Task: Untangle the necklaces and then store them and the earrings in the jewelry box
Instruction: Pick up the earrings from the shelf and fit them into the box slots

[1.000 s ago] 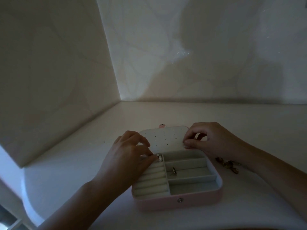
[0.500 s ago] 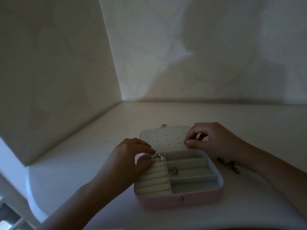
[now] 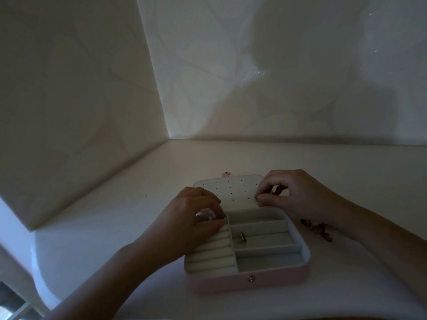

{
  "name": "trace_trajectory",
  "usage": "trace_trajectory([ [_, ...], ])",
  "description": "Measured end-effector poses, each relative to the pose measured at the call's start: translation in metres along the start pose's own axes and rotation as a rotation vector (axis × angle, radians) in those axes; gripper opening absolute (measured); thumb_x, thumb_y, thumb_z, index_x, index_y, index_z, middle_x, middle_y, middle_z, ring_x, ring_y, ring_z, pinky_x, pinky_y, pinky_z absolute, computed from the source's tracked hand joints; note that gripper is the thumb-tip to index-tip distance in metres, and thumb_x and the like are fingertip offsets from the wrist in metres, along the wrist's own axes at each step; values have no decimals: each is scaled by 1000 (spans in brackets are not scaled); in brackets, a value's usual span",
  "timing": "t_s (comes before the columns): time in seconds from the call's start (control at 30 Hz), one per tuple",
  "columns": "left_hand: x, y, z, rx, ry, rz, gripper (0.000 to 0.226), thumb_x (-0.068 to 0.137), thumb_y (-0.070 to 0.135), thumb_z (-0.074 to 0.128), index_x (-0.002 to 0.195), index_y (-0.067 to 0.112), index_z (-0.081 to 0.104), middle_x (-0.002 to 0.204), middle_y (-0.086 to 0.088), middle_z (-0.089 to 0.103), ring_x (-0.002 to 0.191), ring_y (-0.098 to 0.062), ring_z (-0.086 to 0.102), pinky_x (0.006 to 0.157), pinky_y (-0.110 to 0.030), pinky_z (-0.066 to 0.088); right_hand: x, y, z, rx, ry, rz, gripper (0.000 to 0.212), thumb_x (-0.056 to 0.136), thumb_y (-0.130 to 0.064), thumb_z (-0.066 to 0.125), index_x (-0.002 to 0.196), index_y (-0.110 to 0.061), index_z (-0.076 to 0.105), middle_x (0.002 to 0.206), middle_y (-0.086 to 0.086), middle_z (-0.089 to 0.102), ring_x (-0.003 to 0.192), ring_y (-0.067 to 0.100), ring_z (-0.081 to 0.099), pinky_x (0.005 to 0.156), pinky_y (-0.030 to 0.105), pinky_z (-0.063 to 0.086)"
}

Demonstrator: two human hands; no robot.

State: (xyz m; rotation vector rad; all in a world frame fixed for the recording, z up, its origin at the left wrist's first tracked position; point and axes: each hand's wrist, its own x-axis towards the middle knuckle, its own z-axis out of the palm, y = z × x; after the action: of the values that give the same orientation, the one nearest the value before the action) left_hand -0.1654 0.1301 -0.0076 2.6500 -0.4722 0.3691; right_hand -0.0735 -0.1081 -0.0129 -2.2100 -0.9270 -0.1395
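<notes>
One head-worn wide-angle view looks forward and down, close above the left grip (image 3: 184,224) and right grip (image 3: 298,197), wall corner (image 3: 167,136) beyond them.

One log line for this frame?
left grip: pinches small shiny piece over ring rolls | right grip: pinches lid edge | jewelry box: open, ring inside | necklaces: on table, right of box

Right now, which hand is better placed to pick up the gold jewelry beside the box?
Right, probably. The gold jewelry lies right of the box, close to the wrist of the right hand. The left hand is across the box, pinching a small shiny piece. The right hand must first release the lid.
</notes>
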Motion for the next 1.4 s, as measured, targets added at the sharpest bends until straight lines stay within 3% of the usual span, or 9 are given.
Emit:
trace_trajectory([
  [0.27,-4,-3,-1,-10,-25,5,12,86,36,61,96,43,63,110,30,50,111,9,42,86,0,31,-6,-16,1,29,-47,-68,15,81,-18,75,85,-32,72,89,-18,66,87,0,61,76,13,46],
  [0.43,-8,-10,0,65,-17,36,32,86,50,53,114,43,64,114,31,44,112,13,37,85,1,29,-10,-29,6,88,-187,-144,12,79,-18,77,88,-26,75,95,-16,66,96,4,62,84,17,47],
  [0.57,-13,-13,1,99,4,107,50,83,63,35,115,40,67,122,25,45,113,15,32,85,0,28,-13,-34,14,60,-272,-188,16,80,-20,76,92,-31,75,103,-20,62,103,1,58,87,15,45],
  [0.73,-14,-12,1,88,-6,72,41,85,55,44,118,43,64,128,29,37,121,11,28,91,0,27,-11,-33,19,-20,-310,-220,20,82,-31,71,101,-38,68,108,-23,58,108,1,53,92,29,46],
  [1.03,-1,-6,-4,50,4,23,19,93,34,55,104,37,71,109,30,45,111,11,39,86,-1,31,-10,-34,20,-31,-318,-226,13,82,-31,72,93,-35,69,103,-22,57,105,-1,53,88,21,43],
  [1.2,3,-10,-3,27,6,15,13,88,37,61,94,40,72,106,38,43,111,13,39,85,-5,33,-10,-36,19,-41,-311,-220,6,82,-28,74,88,-30,73,99,-20,59,103,-3,52,86,12,39],
  [1.4,-2,-13,3,7,77,80,17,89,39,59,99,40,73,109,35,45,111,9,43,85,-5,35,-10,-39,17,53,-311,-158,10,82,-24,75,85,-33,72,99,-20,61,98,0,58,85,16,46],
])
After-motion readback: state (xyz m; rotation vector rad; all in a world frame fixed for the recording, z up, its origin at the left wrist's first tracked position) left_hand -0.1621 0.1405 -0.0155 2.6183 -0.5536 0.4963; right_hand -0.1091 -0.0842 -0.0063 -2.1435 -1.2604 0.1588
